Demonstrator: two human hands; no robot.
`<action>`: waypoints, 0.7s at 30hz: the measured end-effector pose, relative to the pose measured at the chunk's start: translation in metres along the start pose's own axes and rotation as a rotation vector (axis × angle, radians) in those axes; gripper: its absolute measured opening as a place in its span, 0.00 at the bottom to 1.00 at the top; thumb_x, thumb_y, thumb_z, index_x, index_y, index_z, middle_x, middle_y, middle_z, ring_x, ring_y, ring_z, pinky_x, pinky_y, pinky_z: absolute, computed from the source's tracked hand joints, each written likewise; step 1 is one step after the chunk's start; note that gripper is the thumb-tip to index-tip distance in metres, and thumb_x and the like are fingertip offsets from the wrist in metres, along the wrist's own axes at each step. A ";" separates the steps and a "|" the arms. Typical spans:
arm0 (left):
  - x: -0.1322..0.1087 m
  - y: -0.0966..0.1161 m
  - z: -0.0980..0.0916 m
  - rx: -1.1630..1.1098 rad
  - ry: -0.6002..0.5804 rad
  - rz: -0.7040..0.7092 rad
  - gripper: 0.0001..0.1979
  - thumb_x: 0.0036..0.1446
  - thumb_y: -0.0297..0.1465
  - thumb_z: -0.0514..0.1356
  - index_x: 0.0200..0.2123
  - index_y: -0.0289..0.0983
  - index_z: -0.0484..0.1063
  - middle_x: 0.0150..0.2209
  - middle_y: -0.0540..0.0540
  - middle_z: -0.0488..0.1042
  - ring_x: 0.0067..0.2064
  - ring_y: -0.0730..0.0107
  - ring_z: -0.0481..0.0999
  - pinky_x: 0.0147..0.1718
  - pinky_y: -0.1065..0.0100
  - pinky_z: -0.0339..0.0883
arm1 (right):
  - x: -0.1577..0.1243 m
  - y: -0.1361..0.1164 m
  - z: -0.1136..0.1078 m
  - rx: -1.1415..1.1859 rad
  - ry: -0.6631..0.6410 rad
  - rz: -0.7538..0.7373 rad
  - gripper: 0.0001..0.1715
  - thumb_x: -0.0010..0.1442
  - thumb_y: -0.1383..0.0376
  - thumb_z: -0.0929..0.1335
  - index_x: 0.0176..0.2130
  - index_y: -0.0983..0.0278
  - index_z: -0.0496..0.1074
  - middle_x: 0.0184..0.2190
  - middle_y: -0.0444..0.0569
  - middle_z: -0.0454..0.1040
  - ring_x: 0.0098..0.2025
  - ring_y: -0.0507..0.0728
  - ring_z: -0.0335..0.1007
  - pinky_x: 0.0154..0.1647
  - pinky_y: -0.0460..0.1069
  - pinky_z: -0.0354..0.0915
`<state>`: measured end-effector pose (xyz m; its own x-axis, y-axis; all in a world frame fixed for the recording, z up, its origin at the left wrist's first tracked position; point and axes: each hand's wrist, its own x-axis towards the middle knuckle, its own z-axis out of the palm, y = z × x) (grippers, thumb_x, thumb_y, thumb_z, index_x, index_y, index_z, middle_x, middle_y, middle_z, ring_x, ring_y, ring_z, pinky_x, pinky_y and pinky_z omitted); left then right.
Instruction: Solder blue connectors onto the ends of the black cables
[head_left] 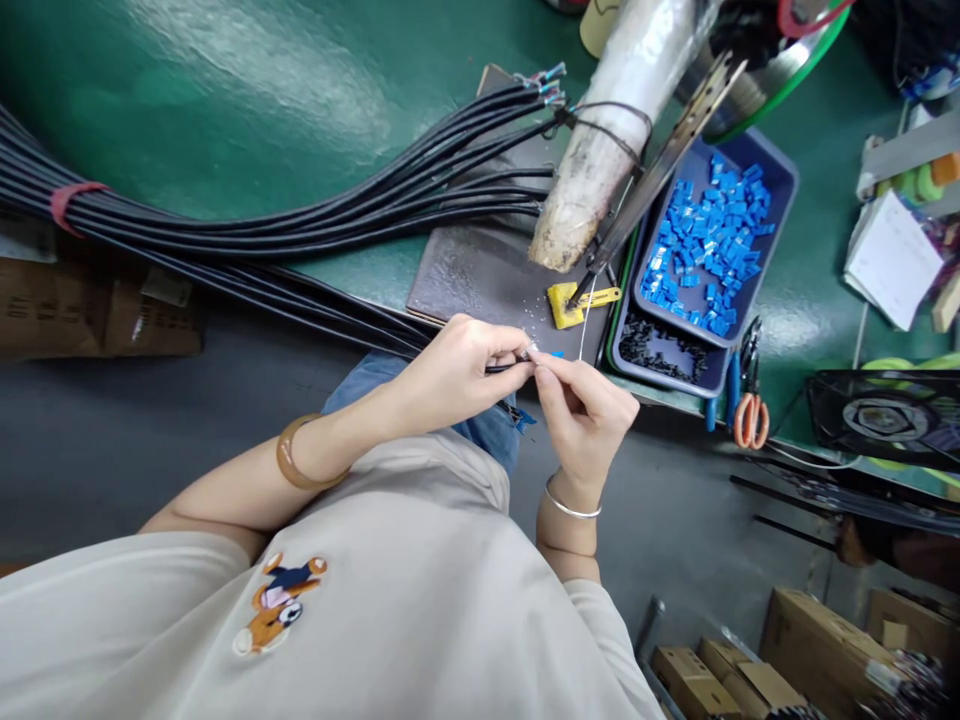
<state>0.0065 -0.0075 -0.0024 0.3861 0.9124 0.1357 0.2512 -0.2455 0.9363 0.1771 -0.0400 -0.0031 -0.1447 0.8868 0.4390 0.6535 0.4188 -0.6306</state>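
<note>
A black cable (495,369) is pinched between the thumb and fingers of my left hand (465,370), just beyond the table's front edge. My right hand (589,400) meets it fingertip to fingertip, closed on the end of that cable; the fine wires there are mostly covered by fingers. A small blue piece (556,355) shows just past the right fingers; whether it is attached to the cable I cannot tell. Below the hands, cable ends with blue connectors (523,418) hang by my leg. A thin white strand (584,335) runs down close to the right hand.
A bundle of black cables (300,235) crosses the green table (225,100). A soldering iron (622,220) points at a yellow sponge (564,306), beneath a white wrapped tube (622,130). Bins hold blue connectors (705,245) and black parts (660,350), beside orange-handled scissors (751,420).
</note>
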 end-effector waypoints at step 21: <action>-0.005 -0.004 0.006 0.133 0.177 0.183 0.06 0.61 0.28 0.59 0.32 0.33 0.74 0.27 0.50 0.76 0.26 0.79 0.69 0.28 0.76 0.61 | -0.004 0.004 0.010 0.040 0.027 0.166 0.04 0.65 0.63 0.66 0.37 0.61 0.69 0.22 0.36 0.66 0.19 0.44 0.58 0.22 0.42 0.56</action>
<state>0.0089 -0.0128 -0.0088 0.2778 0.8889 0.3643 0.3099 -0.4419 0.8418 0.1726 -0.0399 -0.0142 -0.0166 0.9391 0.3432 0.6365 0.2746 -0.7207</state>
